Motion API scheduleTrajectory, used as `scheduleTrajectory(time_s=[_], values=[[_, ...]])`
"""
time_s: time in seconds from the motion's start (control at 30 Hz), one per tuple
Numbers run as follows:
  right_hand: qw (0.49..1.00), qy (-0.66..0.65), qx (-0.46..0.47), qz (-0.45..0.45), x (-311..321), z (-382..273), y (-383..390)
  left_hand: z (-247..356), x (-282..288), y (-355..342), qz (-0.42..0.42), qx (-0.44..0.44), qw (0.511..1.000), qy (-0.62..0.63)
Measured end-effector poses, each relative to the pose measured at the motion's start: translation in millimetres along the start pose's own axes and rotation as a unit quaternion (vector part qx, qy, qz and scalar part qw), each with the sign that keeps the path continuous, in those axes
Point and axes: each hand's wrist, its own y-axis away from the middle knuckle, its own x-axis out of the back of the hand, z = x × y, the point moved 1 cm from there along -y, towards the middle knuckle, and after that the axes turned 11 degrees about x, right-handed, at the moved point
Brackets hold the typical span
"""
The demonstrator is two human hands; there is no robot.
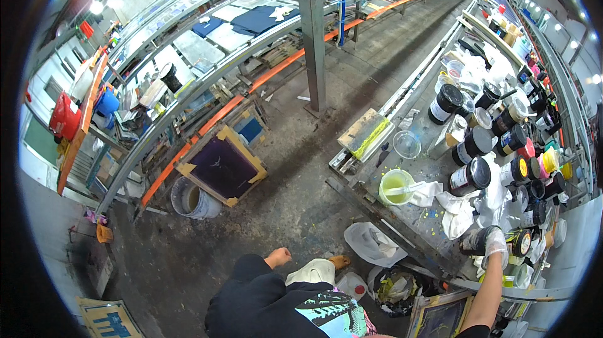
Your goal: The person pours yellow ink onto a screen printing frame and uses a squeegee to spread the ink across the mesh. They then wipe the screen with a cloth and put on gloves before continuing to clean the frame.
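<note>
The table (432, 232) has its near-left edge running diagonally, with bare surface along that side around a pail of yellow-green liquid (391, 182). Toward its right side the room is tight: black jars (476, 173) and white cloths (460, 217) crowd together. To the left of the table, the concrete floor (301, 212) lies open as far as a framed screen (226, 163) leaning by the rack, with a steel post (312, 43) standing further ahead.

The right forearm comes up from the lower edge and reaches forward over the table's near end, the right hand (495, 247) covered by a thin, whitish see-through glove. The left hand (278, 257) hangs low over the floor, left of the body, its fingers seemingly curled — too small to tell how tightly, or whether anything is inside.

The dark jar (474, 241) lies directly left of the right grip, tilted and apparently touching it. The fingers are partly hidden — I cannot tell how far open that grip is or whether it has hold of the jar.
</note>
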Motion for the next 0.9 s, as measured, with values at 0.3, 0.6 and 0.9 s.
scheduleTrajectory(time_s=[0.3, 0.6, 0.9], values=[[0.984, 0.078, 0.131, -0.096, 9.7, 7.2, -6.9, 9.6, 6.1, -2.9, 0.001, -0.022, 0.999, -0.042], [0.953, -0.166, 0.228, -0.107, 60.4, 37.5, 16.2, 35.1, 12.5, -4.4, -0.010, -0.044, 0.998, -0.045], [0.985, 0.040, 0.169, 0.015, 23.9, 17.8, 11.1, 43.1, 11.1, -7.0, -0.009, -0.043, 0.998, -0.054]])
